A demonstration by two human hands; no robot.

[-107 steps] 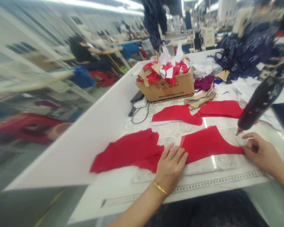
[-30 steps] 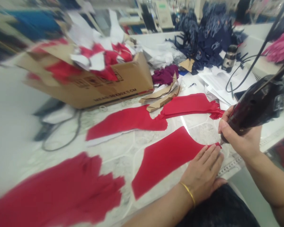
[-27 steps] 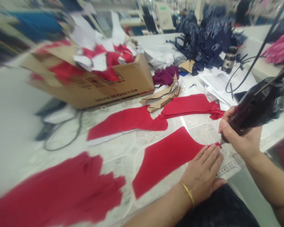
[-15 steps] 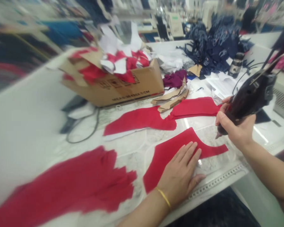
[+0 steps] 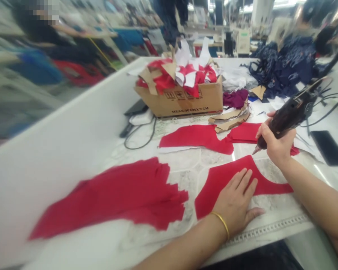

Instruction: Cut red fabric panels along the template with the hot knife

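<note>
My left hand [image 5: 236, 202], with a gold bangle at the wrist, lies flat with fingers stretched out on a curved red fabric piece [image 5: 214, 182] on the white table [image 5: 81, 127]. My right hand [image 5: 276, 144] is wrapped round a dark corded hand tool [image 5: 291, 114], its pointed tip just above the upper edge of that red piece. A stack of red fabric pieces [image 5: 121, 195] lies to the left of my left hand.
Two more red pieces [image 5: 197, 137] lie farther back, by brown card patterns [image 5: 229, 120]. A cardboard box [image 5: 186, 101] full of red and white scraps stands behind. Dark blue garments [image 5: 284, 67] pile at the back right. A black phone [image 5: 329, 148] lies at the right. A measuring strip [image 5: 273, 227] runs along the table's near edge.
My left hand slid back from the strap end to the middle of the red piece. My right hand lifted the tool tip off the strap end and moved it back. My head turned left.
</note>
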